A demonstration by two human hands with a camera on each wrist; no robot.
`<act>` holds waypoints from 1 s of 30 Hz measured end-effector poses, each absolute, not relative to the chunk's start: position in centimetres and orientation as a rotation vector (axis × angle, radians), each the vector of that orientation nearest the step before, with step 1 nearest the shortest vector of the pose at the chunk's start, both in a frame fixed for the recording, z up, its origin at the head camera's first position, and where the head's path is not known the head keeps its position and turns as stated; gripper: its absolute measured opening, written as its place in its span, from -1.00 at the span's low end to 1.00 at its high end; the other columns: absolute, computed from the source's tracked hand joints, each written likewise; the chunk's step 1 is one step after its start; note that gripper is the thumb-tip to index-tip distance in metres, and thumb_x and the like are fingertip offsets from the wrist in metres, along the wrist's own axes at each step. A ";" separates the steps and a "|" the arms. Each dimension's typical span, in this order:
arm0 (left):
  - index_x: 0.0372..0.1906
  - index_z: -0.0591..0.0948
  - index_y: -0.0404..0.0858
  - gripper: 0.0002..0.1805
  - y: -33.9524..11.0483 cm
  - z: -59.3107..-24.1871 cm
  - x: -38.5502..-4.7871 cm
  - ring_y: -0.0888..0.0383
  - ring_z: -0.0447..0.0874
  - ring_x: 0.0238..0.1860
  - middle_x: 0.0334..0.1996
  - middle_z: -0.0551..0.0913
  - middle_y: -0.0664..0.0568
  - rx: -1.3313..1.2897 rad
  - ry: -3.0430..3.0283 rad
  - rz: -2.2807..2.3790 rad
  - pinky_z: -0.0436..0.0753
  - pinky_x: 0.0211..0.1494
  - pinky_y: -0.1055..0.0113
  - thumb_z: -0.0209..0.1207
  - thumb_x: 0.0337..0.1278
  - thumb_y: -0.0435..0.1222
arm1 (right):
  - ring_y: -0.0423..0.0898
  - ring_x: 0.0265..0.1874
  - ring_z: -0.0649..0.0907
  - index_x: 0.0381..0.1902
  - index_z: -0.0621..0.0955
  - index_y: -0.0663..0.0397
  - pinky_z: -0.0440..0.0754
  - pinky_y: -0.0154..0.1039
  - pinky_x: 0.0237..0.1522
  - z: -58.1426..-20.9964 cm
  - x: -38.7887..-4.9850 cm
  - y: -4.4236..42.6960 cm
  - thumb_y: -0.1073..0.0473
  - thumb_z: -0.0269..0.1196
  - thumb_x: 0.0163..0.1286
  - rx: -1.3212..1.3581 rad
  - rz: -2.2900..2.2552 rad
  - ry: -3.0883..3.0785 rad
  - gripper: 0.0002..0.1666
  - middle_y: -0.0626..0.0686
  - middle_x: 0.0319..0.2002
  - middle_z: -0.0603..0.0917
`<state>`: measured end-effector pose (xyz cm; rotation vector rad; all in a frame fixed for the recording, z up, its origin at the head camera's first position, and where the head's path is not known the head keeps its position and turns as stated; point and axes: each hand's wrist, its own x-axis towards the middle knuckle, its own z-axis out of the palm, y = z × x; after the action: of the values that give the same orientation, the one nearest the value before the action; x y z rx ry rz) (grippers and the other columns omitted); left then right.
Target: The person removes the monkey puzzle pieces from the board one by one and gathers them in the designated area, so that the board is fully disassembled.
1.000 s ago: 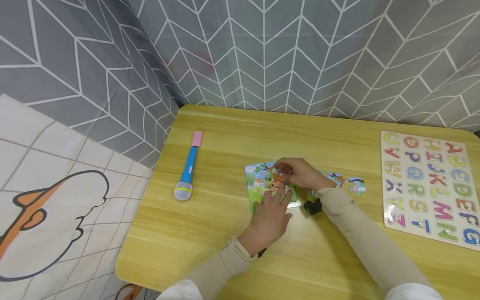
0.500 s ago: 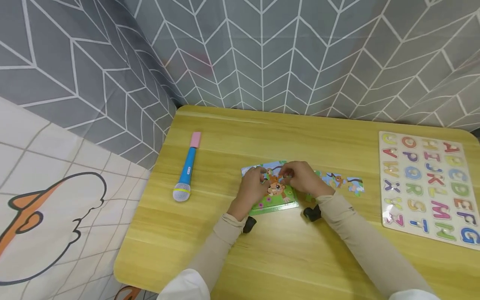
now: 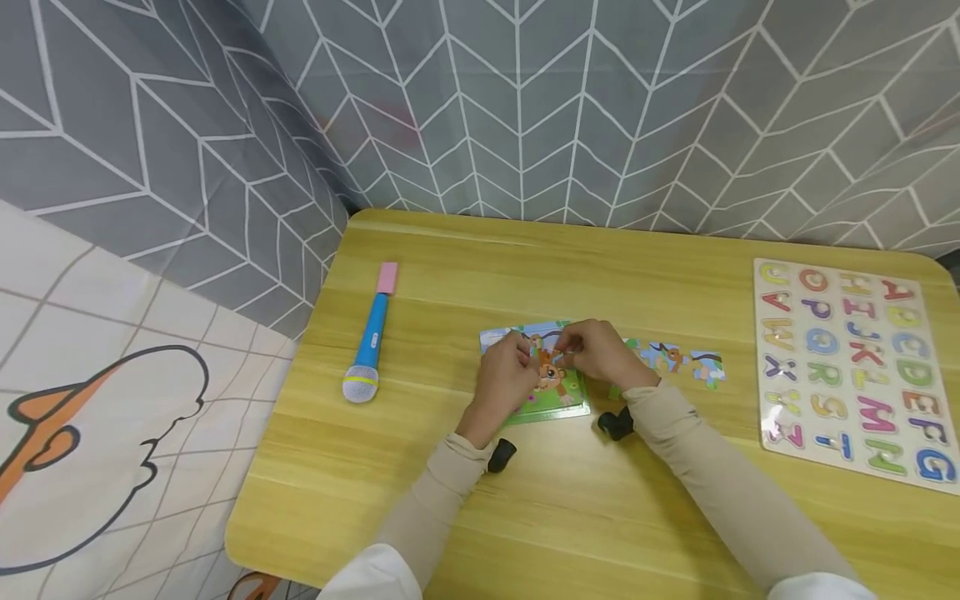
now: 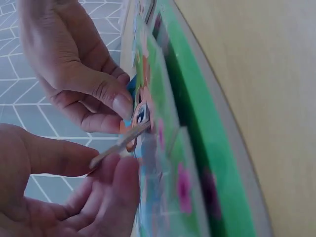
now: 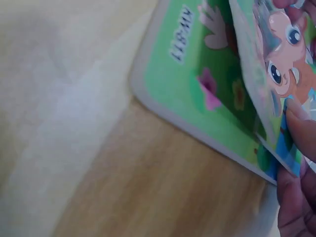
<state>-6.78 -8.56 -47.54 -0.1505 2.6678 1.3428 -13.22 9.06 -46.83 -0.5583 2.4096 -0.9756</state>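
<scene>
We see one grey curtain (image 3: 517, 108) with white zigzag lines filling the upper part of the head view, and one white checked cloth (image 3: 82, 292) at the left side. Below them stands one wooden table (image 3: 322, 492). On its right end we find one alphabet board (image 3: 858, 375), on which we count twenty-six coloured letters in four columns. Two arms in beige sleeves come from the near side. Between the hands, in the middle of the table, lies one puzzle board (image 3: 550, 415) with a monkey picture and a green border.

We count two hands, both gripping. The left hand (image 3: 508, 375) is above the left part of the board and pinches one thin piece (image 4: 118, 144) between thumb and fingers; the far end of this piece reaches to the picture. The right hand (image 3: 596, 350) is at the right side of the board, thumb above and fingers below, and holds the corner of one lifted piece (image 5: 287, 140), tilted over the board. Whether these two are joined, we cannot tell.

Well apart, on the left, lies one blue microphone (image 3: 367, 346). To the right of the right hand are at least two loose pieces (image 3: 666, 357); the arm hides the exact number. One pink block (image 3: 387, 277) is at the microphone's handle end.
</scene>
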 end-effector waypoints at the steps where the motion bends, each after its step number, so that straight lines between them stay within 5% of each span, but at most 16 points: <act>1: -0.15 0.57 -0.35 -0.89 -8.5 -47.6 -6.8 0.28 0.59 -0.69 -0.39 0.72 -0.10 -0.143 2.653 1.348 0.54 -0.59 0.47 0.14 0.32 -0.37 | -0.01 -0.24 0.68 -0.27 0.71 0.18 0.68 -0.10 -0.13 -46.8 -13.2 9.0 0.29 0.43 0.25 -0.563 -0.974 2.409 -0.89 0.16 -0.23 0.75; 6: 0.00 0.59 -0.42 -0.75 -8.6 -47.7 -7.2 0.31 0.44 -0.71 -0.41 0.71 -0.12 -0.107 2.619 1.291 0.40 -0.59 0.54 0.17 0.39 -0.31 | -0.04 -0.28 0.64 -0.26 0.70 0.17 0.63 -0.16 -0.17 -46.9 -13.0 8.8 0.28 0.41 0.27 -0.562 -0.952 2.401 -0.89 0.14 -0.26 0.72; 13: -0.20 0.54 -0.36 -0.89 -8.7 -47.6 -6.6 0.23 0.58 -0.76 -0.40 0.70 -0.14 -0.121 2.653 1.337 0.43 -0.67 0.52 0.20 0.35 -0.36 | -0.05 -0.31 0.63 -0.28 0.71 0.15 0.61 -0.20 -0.23 -46.8 -13.1 8.4 0.22 0.41 0.28 -0.518 -0.879 2.409 -0.88 0.11 -0.28 0.73; 21: -0.12 0.54 -0.33 -0.85 -8.6 -48.1 -6.3 0.20 0.53 -0.53 -0.41 0.68 -0.09 -0.069 2.787 1.268 0.40 -0.56 0.48 0.21 0.30 -0.36 | -0.05 -0.34 0.61 -0.28 0.74 0.17 0.57 -0.23 -0.28 -46.9 -13.6 8.4 0.17 0.37 0.34 -0.524 -0.836 2.382 -0.85 0.12 -0.29 0.73; 25: 0.01 0.56 -0.38 -0.75 -8.4 -48.0 -6.7 0.24 0.46 -0.57 -0.40 0.66 -0.10 -0.038 2.779 1.183 0.34 -0.58 0.51 0.20 0.31 -0.34 | -0.12 -0.42 0.54 -0.26 0.73 0.18 0.50 -0.28 -0.35 -47.1 -13.4 8.3 0.18 0.30 0.40 -0.548 -0.855 2.350 -0.84 0.11 -0.31 0.73; 30: 0.01 0.50 -0.40 -0.73 -8.4 -47.9 -7.0 0.30 0.31 -0.77 -0.65 0.53 0.02 -0.107 2.683 1.203 0.25 -0.73 0.52 0.18 0.33 -0.33 | -0.16 -0.56 0.45 -0.24 0.70 0.21 0.41 -0.32 -0.49 -46.9 -12.9 8.2 0.18 0.22 0.46 -0.564 -0.880 2.334 -0.80 0.06 -0.43 0.65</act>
<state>-7.04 -8.37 -47.87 -0.1068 2.6835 1.2033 -12.89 8.21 -46.91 -0.5640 2.3344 -0.8804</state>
